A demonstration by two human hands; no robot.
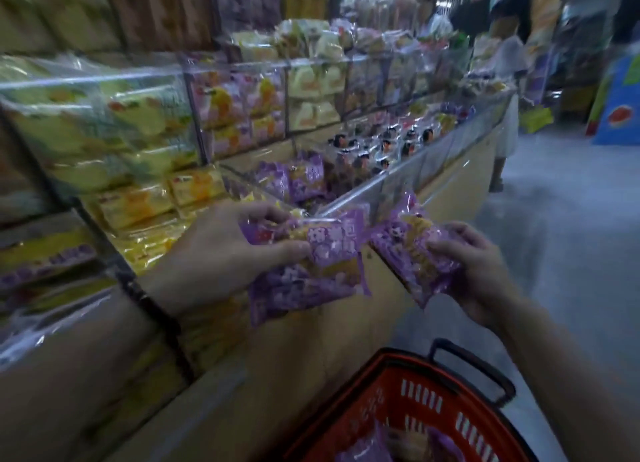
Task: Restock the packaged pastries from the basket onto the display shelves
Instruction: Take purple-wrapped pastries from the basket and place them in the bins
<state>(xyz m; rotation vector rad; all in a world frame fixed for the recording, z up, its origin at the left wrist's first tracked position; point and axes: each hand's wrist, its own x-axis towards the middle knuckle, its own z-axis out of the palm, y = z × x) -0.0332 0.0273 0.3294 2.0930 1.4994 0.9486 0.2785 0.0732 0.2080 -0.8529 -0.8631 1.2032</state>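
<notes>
A loose stack of purple plastic-wrapped pastry packets [311,264] is sitting in the left hand [221,250], fingers curling round it; the right hand [474,271] is pinching one more purple packet [408,254]. The wrappers are sagging, so the lowest could be slipping out towards the red slotted plastic basket [426,399] below. The clear-walled display bin [367,181] is standing just ahead; its front edge could be snagging a low pass. The aisle [554,236] is lying open rightward.

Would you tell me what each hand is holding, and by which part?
The left hand grips purple pastry packets by their left ends; the right hand grips another purple packet by its right end.
</notes>
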